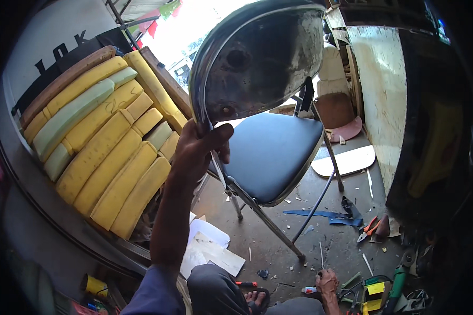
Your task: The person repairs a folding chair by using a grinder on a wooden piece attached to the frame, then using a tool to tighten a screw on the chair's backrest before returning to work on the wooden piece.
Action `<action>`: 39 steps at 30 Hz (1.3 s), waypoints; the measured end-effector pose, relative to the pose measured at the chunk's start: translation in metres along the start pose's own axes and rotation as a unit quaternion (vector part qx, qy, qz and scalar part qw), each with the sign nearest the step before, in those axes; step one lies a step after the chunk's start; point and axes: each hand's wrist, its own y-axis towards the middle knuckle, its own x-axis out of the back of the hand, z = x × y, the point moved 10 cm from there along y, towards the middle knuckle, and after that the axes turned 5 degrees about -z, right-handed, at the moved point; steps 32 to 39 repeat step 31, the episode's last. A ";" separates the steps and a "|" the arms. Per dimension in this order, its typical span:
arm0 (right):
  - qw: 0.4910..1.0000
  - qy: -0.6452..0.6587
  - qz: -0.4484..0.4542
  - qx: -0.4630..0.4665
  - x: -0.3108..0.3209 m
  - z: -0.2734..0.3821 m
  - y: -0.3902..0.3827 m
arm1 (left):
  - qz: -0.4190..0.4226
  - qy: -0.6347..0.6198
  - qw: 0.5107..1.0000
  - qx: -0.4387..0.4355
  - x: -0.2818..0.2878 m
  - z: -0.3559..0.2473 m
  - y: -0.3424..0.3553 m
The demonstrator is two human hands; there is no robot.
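Observation:
A metal-framed chair [273, 157] with a smooth dark padded seat stands before me, its worn black backrest shell [257, 63] toward me. My left hand [202, 144] is wrapped round the chrome frame tube at the backrest's lower left. Low on the right, my right hand [328, 286] is down near the floor with its fingers curled. A red, blue and white tool handle [309, 290] lies right beside those fingers, and a thin pale rod [321, 255] shows just above them. What the right hand holds cannot be made out.
Yellow and green foam pads [105, 152] are stacked at the left. On the floor at right lie orange-handled pliers [369, 229], blue strips [320, 214], a white board [347, 160] and a green power tool [398, 283]. Pale sheets [210, 247] lie beside my knee. A tall worn panel [378, 100] stands at right.

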 end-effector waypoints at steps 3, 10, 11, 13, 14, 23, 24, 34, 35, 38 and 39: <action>0.999 0.053 -0.001 -0.012 0.010 0.008 -0.006 | 0.029 0.009 0.999 0.010 -0.003 -0.003 0.002; 0.994 0.076 -0.026 -0.076 0.038 -0.003 -0.015 | 0.042 -0.043 0.998 0.014 0.001 0.007 0.005; 0.993 0.078 -0.035 -0.078 0.042 -0.001 -0.012 | 0.041 -0.042 0.998 0.017 0.000 0.006 0.005; 0.992 0.086 -0.055 -0.073 0.056 0.008 0.000 | 0.047 -0.044 0.998 0.018 -0.003 0.007 0.006; 0.991 0.098 -0.063 -0.065 0.063 0.020 0.008 | 0.052 -0.040 0.998 0.018 -0.002 0.006 0.006; 0.964 0.218 -0.139 0.056 0.183 0.181 0.126 | 0.022 -0.021 0.999 0.012 -0.008 0.003 0.006; 0.962 0.227 -0.140 0.062 0.193 0.198 0.131 | 0.020 -0.023 0.999 0.014 -0.009 0.005 0.006; 0.974 0.209 -0.086 0.029 0.160 0.195 0.130 | 0.023 -0.022 0.999 0.002 -0.002 -0.002 0.004; 0.974 0.209 -0.086 0.029 0.160 0.195 0.130 | 0.023 -0.022 0.999 0.002 -0.002 -0.002 0.004; 0.974 0.209 -0.086 0.029 0.160 0.195 0.130 | 0.023 -0.022 0.999 0.002 -0.002 -0.002 0.004; 0.974 0.209 -0.086 0.029 0.160 0.195 0.130 | 0.023 -0.022 0.999 0.002 -0.002 -0.002 0.004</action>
